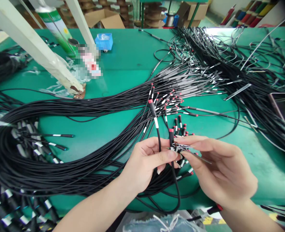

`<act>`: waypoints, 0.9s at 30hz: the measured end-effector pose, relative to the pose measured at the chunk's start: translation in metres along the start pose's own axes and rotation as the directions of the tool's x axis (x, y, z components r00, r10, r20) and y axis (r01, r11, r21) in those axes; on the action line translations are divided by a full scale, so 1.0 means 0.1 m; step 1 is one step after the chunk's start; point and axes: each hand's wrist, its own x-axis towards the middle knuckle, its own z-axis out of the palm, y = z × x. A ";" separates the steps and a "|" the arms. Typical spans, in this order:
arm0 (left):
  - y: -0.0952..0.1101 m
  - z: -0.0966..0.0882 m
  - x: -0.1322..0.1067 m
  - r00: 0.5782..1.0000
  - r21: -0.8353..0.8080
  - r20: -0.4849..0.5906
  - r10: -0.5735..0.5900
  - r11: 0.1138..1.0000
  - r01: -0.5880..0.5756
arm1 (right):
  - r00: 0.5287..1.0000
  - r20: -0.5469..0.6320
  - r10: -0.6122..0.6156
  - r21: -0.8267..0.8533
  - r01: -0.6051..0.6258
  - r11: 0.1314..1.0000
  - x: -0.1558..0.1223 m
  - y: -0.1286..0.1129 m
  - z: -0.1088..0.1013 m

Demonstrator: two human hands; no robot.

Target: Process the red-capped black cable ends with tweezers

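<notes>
My left hand (146, 162) is closed in a pinch round two thin black cables (158, 135) whose red-tipped ends stand upright above my fingers. My right hand (217, 167) meets it from the right, thumb and forefinger pinched on a small metal clip (182, 146) at one cable. Both hands hover over the near middle of a green table (113, 67). A big bundle of black cables (60, 154) with white bands and red tips sweeps from the left to the hands.
More black cables (229, 54) pile up at the far right. A white slanted post (36, 48), a green spray can (57, 29), a blue box (104, 41) and cardboard boxes (106, 17) stand at the back. A phone (284, 106) lies at the right edge.
</notes>
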 end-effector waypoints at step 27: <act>0.02 0.01 -0.06 0.996 0.075 0.077 0.037 0.996 -0.043 | 0.999 -0.037 -0.018 0.071 0.021 0.997 0.03 -0.01 0.01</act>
